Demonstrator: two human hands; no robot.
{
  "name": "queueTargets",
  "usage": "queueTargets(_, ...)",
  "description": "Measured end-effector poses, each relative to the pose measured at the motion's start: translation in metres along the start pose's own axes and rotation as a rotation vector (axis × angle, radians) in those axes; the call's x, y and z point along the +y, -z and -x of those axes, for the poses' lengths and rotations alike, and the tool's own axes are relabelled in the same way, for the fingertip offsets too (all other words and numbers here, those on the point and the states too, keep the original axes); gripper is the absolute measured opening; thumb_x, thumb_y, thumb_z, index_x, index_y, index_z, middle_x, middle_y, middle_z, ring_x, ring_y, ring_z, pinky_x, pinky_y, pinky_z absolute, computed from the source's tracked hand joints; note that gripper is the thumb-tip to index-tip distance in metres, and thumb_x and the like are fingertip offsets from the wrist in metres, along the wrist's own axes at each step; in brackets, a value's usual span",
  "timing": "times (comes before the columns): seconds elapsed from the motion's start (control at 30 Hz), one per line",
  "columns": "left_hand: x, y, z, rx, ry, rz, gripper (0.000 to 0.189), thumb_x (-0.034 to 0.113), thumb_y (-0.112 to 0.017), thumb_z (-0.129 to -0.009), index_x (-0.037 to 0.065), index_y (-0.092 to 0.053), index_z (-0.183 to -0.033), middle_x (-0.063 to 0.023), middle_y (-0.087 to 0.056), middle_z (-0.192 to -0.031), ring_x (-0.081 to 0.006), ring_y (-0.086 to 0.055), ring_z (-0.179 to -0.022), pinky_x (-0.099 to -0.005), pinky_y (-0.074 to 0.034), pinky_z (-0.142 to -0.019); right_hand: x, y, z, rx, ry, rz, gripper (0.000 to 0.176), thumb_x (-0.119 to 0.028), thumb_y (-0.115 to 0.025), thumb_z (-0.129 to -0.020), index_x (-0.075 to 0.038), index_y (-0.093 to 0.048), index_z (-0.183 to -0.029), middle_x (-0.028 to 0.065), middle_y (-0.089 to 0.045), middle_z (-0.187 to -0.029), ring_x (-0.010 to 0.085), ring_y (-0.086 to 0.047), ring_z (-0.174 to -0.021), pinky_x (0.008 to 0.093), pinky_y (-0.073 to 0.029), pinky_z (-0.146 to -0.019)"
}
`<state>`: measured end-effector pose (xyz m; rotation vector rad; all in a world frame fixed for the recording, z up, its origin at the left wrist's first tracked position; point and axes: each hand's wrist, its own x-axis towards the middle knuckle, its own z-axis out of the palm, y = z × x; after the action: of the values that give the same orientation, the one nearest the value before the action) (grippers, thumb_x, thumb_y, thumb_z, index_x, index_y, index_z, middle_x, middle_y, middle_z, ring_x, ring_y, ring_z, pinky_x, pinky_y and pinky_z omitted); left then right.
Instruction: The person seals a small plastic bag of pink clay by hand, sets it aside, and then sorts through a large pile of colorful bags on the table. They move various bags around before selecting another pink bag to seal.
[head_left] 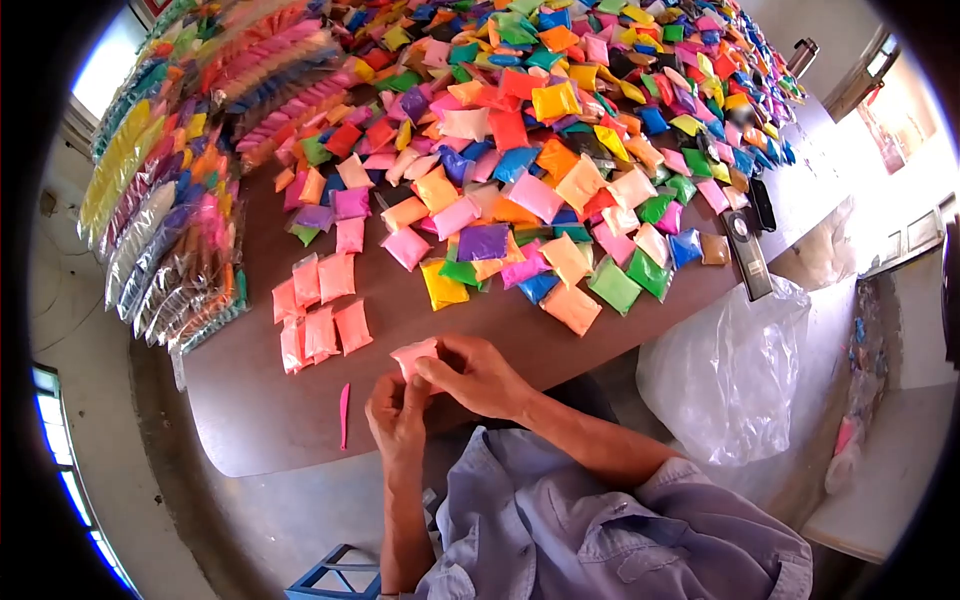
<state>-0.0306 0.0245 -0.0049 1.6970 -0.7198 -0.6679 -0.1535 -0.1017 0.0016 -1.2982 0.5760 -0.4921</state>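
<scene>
Both of my hands pinch a small salmon-pink packet point(412, 356) just above the table's near edge. My left hand point(398, 412) grips it from below, thumb pointing up. My right hand point(475, 375) holds its right side with thumb and fingertips. What the packet contains cannot be made out. Left of my hands, several similar salmon-pink packets point(336, 277) lie grouped in two rows. A thin bright pink plastic tool point(345, 416), shaped like a small knife, rests on the brown table point(265, 425) near my left hand.
A large heap of colourful packets point(483, 242) covers the table's middle and back. Long clear bags of packets point(150, 250) are stacked at the left edge. A long dark-and-silver object point(747, 252) lies at the right edge, above a clear plastic bag point(725, 370). A blue frame point(338, 575) stands below.
</scene>
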Motion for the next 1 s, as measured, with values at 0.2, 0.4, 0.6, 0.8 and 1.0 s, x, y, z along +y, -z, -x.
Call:
queueTargets(0.2, 0.01, 0.0, 0.0, -0.028, 0.004, 0.187, 0.023, 0.025, -0.072, -0.106, 0.002, -0.073, -0.105, 0.0039, -0.066, -0.084, -0.0051, -0.056, -0.075, -0.023, -0.044, -0.069, 0.013, -0.002, -0.003, 0.06, 0.124, -0.024, 0.026, -0.026, -0.073, -0.106, -0.001, -0.073, -0.112, -0.0037, -0.068, -0.091, 0.0032, -0.058, -0.087, 0.0249, -0.052, -0.074)
queueTargets(0.4, -0.001, 0.0, -0.003, 0.015, 0.041, 0.17, 0.017, 0.018, -0.07, -0.107, 0.001, -0.074, -0.106, 0.0069, -0.065, -0.086, -0.0012, -0.054, -0.077, -0.0209, -0.041, -0.068, 0.008, -0.004, 0.001, 0.055, 0.141, 0.034, 0.024, -0.023, -0.072, -0.105, -0.001, -0.074, -0.113, 0.003, -0.071, -0.094, 0.0063, -0.061, -0.085, 0.0275, -0.053, -0.073)
queueTargets(0.6, -0.002, 0.001, -0.001, 0.056, -0.024, 0.112, 0.018, 0.014, -0.072, -0.106, -0.003, -0.071, -0.101, 0.0017, -0.068, -0.082, -0.0037, -0.057, -0.075, -0.0221, -0.045, -0.066, 0.004, -0.007, 0.003, 0.077, 0.078, 0.08, 0.023, -0.022, -0.071, -0.106, 0.0, -0.072, -0.112, 0.0025, -0.067, -0.091, 0.0073, -0.059, -0.082, 0.028, -0.052, -0.072)
queueTargets(0.8, 0.008, -0.001, -0.002, 0.002, 0.118, 0.183, 0.022, 0.022, -0.073, -0.106, 0.0, -0.072, -0.103, 0.0041, -0.067, -0.084, -0.002, -0.055, -0.076, -0.0209, -0.044, -0.067, 0.006, -0.008, 0.003, 0.092, 0.169, 0.075, 0.019, -0.018, -0.07, -0.107, -0.002, -0.073, -0.117, 0.0049, -0.071, -0.097, 0.0091, -0.063, -0.086, 0.0274, -0.053, -0.076)
queueTargets(1.0, 0.002, -0.005, -0.003, 0.086, -0.008, 0.264, 0.02, 0.018, -0.073, -0.107, -0.001, -0.07, -0.103, 0.0032, -0.065, -0.082, -0.0037, -0.055, -0.073, -0.0224, -0.044, -0.063, 0.007, -0.01, 0.002, 0.077, 0.211, 0.143, 0.02, -0.017, -0.07, -0.107, -0.003, -0.074, -0.119, 0.0079, -0.073, -0.101, 0.0109, -0.066, -0.086, 0.0281, -0.054, -0.076)
